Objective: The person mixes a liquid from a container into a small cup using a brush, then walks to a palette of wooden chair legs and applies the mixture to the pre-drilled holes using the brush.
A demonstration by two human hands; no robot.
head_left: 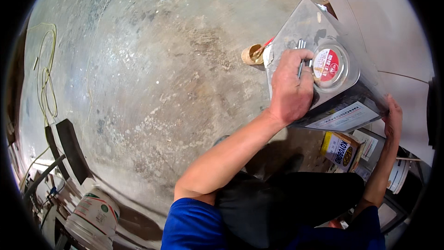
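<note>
Apparently a weighty square can (319, 32).
Left hand (292, 85) grips its handle (301, 45); right hand (393, 118) braces a base corner, likely sharing weight.

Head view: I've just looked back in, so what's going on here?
A person has both hands on a large square can. The left hand grips the handle on its top, beside a round red-and-white cap; the right hand is at its right-hand corner. A small tan cup sits on the floor to its left. Whether the can is lifted is hard to tell.
</note>
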